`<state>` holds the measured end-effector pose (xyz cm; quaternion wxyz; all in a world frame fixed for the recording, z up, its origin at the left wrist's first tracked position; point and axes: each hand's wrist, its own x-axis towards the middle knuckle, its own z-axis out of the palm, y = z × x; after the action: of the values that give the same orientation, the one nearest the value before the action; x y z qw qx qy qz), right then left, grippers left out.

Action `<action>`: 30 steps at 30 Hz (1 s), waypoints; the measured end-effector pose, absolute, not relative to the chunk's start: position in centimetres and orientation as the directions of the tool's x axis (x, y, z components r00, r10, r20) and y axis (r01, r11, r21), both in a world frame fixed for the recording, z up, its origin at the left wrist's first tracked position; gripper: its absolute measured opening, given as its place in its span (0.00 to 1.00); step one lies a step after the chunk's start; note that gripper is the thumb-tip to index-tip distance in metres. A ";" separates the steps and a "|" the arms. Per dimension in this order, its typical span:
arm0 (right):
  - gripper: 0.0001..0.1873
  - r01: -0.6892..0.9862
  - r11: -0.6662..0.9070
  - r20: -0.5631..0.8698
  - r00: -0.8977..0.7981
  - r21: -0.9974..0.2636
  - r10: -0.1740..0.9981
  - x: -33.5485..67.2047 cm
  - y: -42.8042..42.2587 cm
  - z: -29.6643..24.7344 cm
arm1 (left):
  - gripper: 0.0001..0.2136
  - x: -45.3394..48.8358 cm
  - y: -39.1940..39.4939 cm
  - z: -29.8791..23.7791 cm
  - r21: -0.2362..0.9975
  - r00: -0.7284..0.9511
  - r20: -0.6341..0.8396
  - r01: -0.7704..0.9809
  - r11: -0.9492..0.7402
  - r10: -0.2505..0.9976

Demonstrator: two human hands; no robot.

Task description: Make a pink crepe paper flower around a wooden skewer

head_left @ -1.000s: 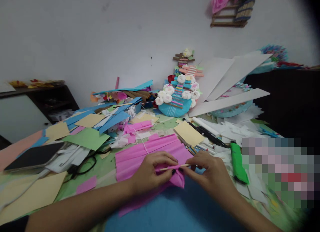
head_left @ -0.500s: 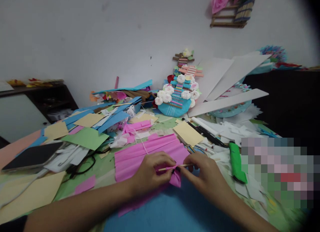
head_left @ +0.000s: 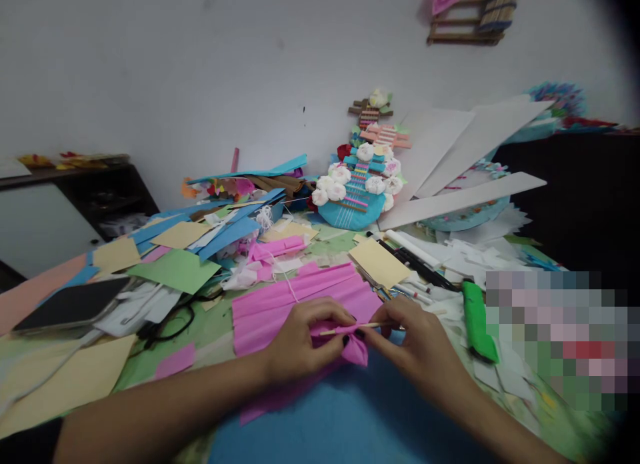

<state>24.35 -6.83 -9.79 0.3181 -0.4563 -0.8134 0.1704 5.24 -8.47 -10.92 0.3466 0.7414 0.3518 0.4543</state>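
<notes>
Between my two hands lies a thin wooden stick, roughly level, with a small piece of pink crepe paper wrapped about its middle and hanging below it. My left hand pinches the paper and the stick near the left end. My right hand grips the stick toward its right end, thumb and fingertips close to the paper. Beneath and behind them a larger sheet of pink crepe paper is spread out, partly covered by my left hand. A blue sheet lies in front of me.
A green utility knife and white paper scraps lie to the right, black pens beyond. On the left are a dark phone-like slab, black scissors handles and coloured cards. A flower-decorated craft piece leans at the wall.
The view has shifted slightly, so everything sits a little farther right and higher. Both hands keep hold of the stick and pink paper, with only small finger movement.
</notes>
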 end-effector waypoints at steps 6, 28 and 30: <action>0.11 0.626 0.519 0.350 -0.382 -0.582 0.855 24.5 -6.9 -9.6 | 0.08 5.0 -8.3 -10.9 0.873 0.356 0.377 0.171 -0.456 0.855; 0.10 0.617 0.561 0.432 -0.364 -0.552 0.825 24.8 -6.8 -9.8 | 0.16 4.4 -8.4 -10.9 0.956 0.416 0.224 0.084 -0.282 0.881; 0.10 0.615 0.565 0.434 -0.368 -0.550 0.822 24.8 -6.8 -9.8 | 0.17 4.4 -8.4 -10.9 0.958 0.419 0.207 0.098 -0.270 0.884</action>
<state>24.78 -6.79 -9.83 0.3477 -0.4417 -0.8135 0.1493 4.43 -8.43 -10.86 0.4871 0.6872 0.3571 0.4036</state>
